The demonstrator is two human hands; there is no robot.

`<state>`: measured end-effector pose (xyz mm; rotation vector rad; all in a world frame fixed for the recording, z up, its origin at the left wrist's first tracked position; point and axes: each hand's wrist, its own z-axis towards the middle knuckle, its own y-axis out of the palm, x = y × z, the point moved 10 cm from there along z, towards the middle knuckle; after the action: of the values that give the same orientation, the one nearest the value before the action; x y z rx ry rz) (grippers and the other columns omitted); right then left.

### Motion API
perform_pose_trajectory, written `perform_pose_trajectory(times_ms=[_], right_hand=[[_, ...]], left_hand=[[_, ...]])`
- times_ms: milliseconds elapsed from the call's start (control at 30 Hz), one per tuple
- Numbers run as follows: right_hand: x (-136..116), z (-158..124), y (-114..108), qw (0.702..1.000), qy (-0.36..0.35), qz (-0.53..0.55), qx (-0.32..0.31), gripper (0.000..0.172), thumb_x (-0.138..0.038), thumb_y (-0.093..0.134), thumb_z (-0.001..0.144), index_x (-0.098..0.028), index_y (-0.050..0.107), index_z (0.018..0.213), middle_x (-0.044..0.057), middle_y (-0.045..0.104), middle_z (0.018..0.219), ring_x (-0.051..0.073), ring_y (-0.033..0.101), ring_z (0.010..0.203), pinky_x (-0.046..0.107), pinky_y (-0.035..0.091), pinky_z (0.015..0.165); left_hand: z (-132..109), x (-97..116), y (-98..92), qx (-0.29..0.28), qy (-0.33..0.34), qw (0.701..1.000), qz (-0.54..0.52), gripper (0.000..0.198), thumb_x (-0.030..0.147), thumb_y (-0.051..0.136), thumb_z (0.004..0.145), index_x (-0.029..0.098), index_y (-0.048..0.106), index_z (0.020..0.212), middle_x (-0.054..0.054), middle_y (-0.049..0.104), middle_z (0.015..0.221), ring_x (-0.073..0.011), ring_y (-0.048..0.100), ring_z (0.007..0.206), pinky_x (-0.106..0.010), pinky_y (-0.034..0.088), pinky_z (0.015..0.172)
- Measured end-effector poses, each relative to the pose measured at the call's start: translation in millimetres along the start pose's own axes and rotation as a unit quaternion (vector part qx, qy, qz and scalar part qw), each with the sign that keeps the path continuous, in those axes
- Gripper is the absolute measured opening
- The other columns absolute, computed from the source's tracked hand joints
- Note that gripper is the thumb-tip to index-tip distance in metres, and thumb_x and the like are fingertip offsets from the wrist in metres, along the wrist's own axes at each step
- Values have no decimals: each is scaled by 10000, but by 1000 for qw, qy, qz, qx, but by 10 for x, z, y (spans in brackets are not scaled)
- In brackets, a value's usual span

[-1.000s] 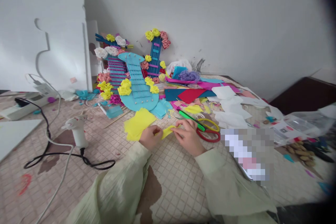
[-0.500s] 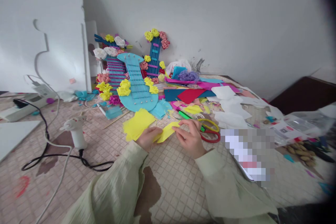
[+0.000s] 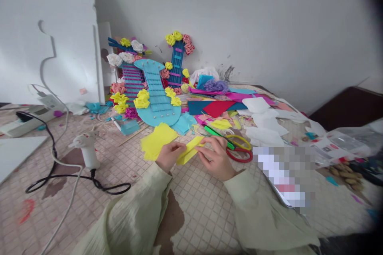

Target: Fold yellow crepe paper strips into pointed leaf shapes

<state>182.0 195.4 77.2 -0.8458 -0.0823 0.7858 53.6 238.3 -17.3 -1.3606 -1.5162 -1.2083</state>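
Note:
A folded strip of yellow paper [image 3: 190,150] is stretched between my two hands, just above the tabletop. My left hand [image 3: 170,155] pinches its left end between thumb and fingers. At the strip's right end, my right hand [image 3: 217,157] grips the edge with its fingertips. A stack of yellow paper sheets [image 3: 157,141] lies right behind my left hand. Scissors with red and yellow handles [image 3: 243,154] rest just past my right hand, beside a green stick-like thing [image 3: 211,130].
A white glue gun [image 3: 88,151] with a black cord stands at the left. Behind, a light-blue guitar-shaped board [image 3: 155,99] with paper flowers leans among similar pieces. Coloured paper [image 3: 220,107] is heaped at the back. A blurred-out phone-like object [image 3: 281,179] lies at right.
The yellow strip has been folded or turned, with a crease along its length now showing. Both hands stay in nearly the same place and keep hold of it.

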Motion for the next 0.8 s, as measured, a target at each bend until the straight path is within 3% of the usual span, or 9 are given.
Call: perform_pose_trajectory(times_ms=[167,333,467,633,800], right_hand=[[42,-9,23,1000,10,5,-9,170,-209,515,784,-274,634,887,26,568,904,198,424,925,369,309,809],[45,2,56,999,15,14,-31,129,-252,518,793,-260,644,823,30,554,969,207,419,945,382,307,815],[52,21,68,998,19,38,-38,150,-263,510,797,-241,621,896,46,528,1061,223,406,1032,392,313,861],[157,-3,124,992,46,110,-37,254,-274,517,791,-216,542,1036,64,555,1033,210,468,1005,379,361,863],[273,-24,153,974,96,203,-24,200,-239,541,771,-207,567,967,52,582,932,179,525,917,322,424,815]], left_hand=[[-31,96,39,-9,43,998,44,182,273,615,571,124,562,661,38,541,487,-68,477,424,-162,326,389],[-45,134,69,-18,70,995,68,196,276,623,569,121,574,677,3,594,584,-102,551,518,-175,388,443],[-57,133,135,-46,74,994,65,183,288,609,593,130,572,678,0,603,611,-123,585,549,-206,443,490],[-65,103,228,-88,78,991,57,181,294,598,628,134,558,704,-4,609,637,-141,614,582,-248,489,553],[-102,181,269,-96,138,977,130,224,306,588,664,124,578,794,-37,639,721,-151,622,638,-266,508,604]])
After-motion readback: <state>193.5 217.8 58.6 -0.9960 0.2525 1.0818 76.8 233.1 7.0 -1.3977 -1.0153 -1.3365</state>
